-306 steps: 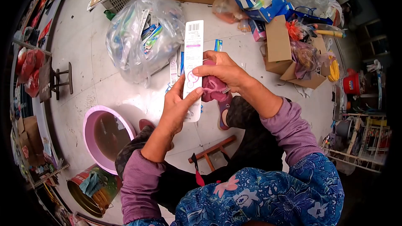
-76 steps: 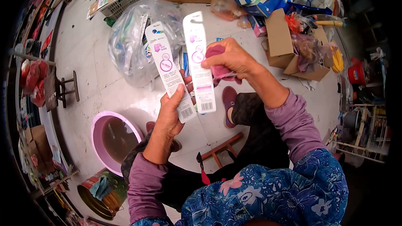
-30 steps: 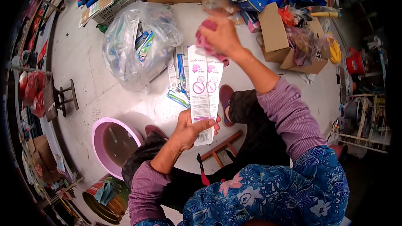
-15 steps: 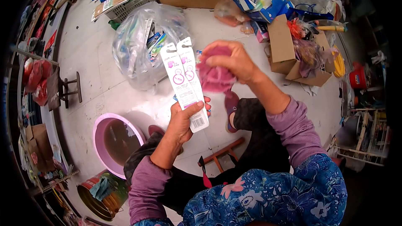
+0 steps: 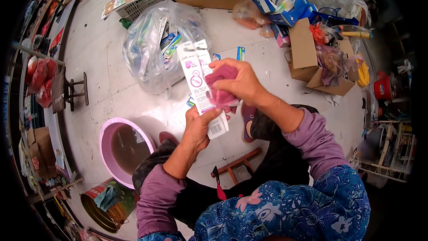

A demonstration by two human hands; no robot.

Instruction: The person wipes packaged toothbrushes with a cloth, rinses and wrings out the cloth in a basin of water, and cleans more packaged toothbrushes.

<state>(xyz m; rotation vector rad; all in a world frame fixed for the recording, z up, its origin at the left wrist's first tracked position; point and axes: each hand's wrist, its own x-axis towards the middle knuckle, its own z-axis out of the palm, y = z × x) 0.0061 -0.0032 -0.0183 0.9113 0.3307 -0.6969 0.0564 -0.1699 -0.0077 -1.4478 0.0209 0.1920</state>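
Note:
My left hand [image 5: 196,127] is closed around the lower end of two long white toothbrush packs [image 5: 195,78], held side by side with their printed backs and a barcode facing up. A bunched pink cloth [image 5: 221,85] is in my right hand [image 5: 238,82], the fingers pressing it onto the right-hand pack. Behind the packs stands a clear plastic bag [image 5: 149,49] full of similar blue and green packs. A few more packs, such as the blue-green one [image 5: 241,53], lie on the floor beyond my hands, some partly hidden.
A pink basin [image 5: 109,140] of murky water sits left of my legs, beside a tin bucket [image 5: 104,209] with a blue rag [image 5: 107,197]. An open cardboard box [image 5: 303,49] is at right. Shelves [image 5: 55,107] line the left; a small stool [image 5: 73,91] stands near them.
My right hand has come down and left, bringing the pink cloth from beside the packs onto them. The left hand keeps its hold, shifted slightly right.

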